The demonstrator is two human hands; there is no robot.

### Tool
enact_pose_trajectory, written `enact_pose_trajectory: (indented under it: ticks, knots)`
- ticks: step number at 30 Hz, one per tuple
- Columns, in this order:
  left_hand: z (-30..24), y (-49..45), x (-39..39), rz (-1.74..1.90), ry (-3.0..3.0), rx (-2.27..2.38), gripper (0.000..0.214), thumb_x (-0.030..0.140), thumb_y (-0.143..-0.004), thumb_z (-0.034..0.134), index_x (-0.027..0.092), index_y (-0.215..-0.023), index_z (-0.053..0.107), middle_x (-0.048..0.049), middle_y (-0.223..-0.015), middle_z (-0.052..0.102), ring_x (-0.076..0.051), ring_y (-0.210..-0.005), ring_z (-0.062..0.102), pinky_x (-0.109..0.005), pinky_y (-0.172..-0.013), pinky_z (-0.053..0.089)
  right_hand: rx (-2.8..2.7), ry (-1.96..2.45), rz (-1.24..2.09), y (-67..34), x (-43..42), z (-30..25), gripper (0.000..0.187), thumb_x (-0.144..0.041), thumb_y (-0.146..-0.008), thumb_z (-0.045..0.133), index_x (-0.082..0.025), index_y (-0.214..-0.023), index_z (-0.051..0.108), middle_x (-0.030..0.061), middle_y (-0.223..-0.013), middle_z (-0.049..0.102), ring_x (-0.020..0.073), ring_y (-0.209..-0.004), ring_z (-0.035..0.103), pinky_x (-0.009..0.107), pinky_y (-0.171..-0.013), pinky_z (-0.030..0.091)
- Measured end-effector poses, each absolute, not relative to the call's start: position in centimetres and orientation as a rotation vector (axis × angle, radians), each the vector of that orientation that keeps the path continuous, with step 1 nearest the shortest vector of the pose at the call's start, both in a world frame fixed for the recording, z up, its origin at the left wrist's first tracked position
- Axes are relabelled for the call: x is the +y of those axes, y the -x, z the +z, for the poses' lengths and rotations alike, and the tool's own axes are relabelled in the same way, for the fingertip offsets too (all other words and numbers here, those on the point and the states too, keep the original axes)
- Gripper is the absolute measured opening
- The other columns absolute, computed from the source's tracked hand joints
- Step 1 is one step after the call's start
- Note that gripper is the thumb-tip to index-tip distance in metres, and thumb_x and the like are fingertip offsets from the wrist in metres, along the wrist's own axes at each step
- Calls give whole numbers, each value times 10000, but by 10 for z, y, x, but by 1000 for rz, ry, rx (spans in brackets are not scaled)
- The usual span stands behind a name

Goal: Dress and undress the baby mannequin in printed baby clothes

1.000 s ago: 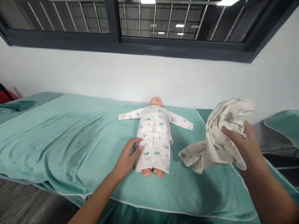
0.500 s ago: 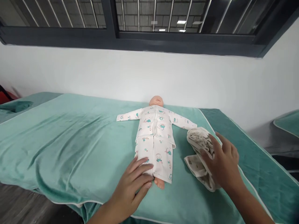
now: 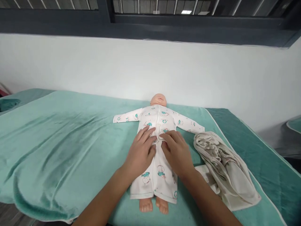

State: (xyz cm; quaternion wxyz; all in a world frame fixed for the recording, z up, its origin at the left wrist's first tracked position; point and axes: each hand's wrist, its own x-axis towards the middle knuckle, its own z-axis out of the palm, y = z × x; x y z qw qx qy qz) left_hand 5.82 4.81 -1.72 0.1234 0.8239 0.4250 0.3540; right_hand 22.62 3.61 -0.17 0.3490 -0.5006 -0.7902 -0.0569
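Note:
A baby doll [image 3: 158,99] lies on its back, dressed in a white printed baby jacket [image 3: 150,113] and matching pants [image 3: 143,188]. Its bare feet [image 3: 154,204] show below the cuffs. My left hand [image 3: 141,149] rests on the jacket's lower front, fingers stretched out and thumb apart. Opposite it, my right hand [image 3: 176,150] is closed with fingertips and thumb at the jacket's front edge by the hem. Part of the jacket's hem is hidden under both hands. A crumpled off-white cloth [image 3: 225,169] lies beside my right forearm.
A green blanket [image 3: 77,135] with pale piping covers the bed under the doll. Darker green bedding [image 3: 254,141] extends to the right. Behind the bed stands a white wall [image 3: 131,69] beneath a dark window frame [image 3: 183,29] with metal bars.
My right hand has left the cloth and moved onto the jacket. My left hand has moved up from the pants to the jacket's hem. The cloth now lies more spread out, and both feet show.

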Motion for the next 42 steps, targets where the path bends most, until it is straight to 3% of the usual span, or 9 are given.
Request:
enact_pose_trajectory:
  ticks: [3, 6, 9, 13, 15, 20, 28, 42]
  knots:
    - [-21, -51, 43, 1081, -2321, 1202, 269, 169, -949, 466, 245, -1095, 679, -46, -1481, 535, -281, -1502, 293, -556, -1190, 366, -2066, 1191, -146, -233, 31, 1, 237, -99, -925, 478, -218, -1027, 656, 83, -956, 641, 227, -881, 568, 387, -780, 486]
    - [-19, -48, 53, 1256, -2086, 1212, 221, 209, -955, 493, 249, -987, 708, -49, -1355, 630, -253, -1391, 457, -509, -1160, 403, -2222, 1204, -86, -238, 26, 6, 170, -140, -921, 515, -217, -926, 665, 67, -897, 656, 227, -848, 571, 389, -759, 456]
    - [-6, -53, 87, 1443, -1790, 1254, 202, 247, -940, 526, 249, -1011, 715, -49, -1239, 684, -217, -1226, 594, -441, -1083, 472, -2168, 1214, 172, -239, 40, 19, 179, -242, -957, 513, -226, -837, 646, 43, -829, 655, 201, -799, 583, 359, -742, 453]
    - [18, -73, 157, 1464, -1637, 1257, 242, 234, -893, 553, 224, -1065, 723, -47, -1222, 697, -205, -1124, 648, -369, -998, 516, -1713, 1332, 400, -235, 107, 35, 174, -309, -923, 526, -226, -805, 625, 18, -836, 676, 166, -710, 569, 317, -697, 458]
    - [25, -85, 188, 1379, -1682, 1274, 266, 205, -883, 538, 207, -1061, 736, -56, -1221, 711, -212, -1149, 642, -376, -1042, 484, -1516, 1381, 362, -233, 149, 34, 126, -261, -869, 527, -214, -878, 643, 30, -884, 684, 175, -759, 582, 320, -739, 462]
    - [19, -101, 220, 1206, -1913, 1262, 304, 180, -891, 491, 219, -988, 776, -58, -1122, 750, -225, -1125, 653, -375, -1039, 482, -1436, 1448, 370, -235, 208, 11, 235, -223, -803, 476, -196, -947, 660, 71, -981, 691, 190, -803, 582, 344, -800, 472]
    - [13, -98, 215, 1224, -1898, 1249, 321, 155, -911, 483, 219, -1042, 770, -58, -1178, 727, -217, -1162, 642, -392, -1075, 466, -1578, 1419, 492, -240, 205, 11, 292, -188, -796, 474, -211, -1009, 672, 52, -1064, 699, 177, -808, 577, 363, -856, 469]
    - [6, -95, 216, 1271, -1692, 1210, 157, 249, -856, 609, 205, -944, 731, -49, -1115, 750, -210, -1058, 668, -365, -991, 486, -1600, 1401, 489, -244, 214, 6, 129, -235, -826, 533, -210, -890, 642, 49, -1033, 631, 157, -787, 545, 339, -837, 459]
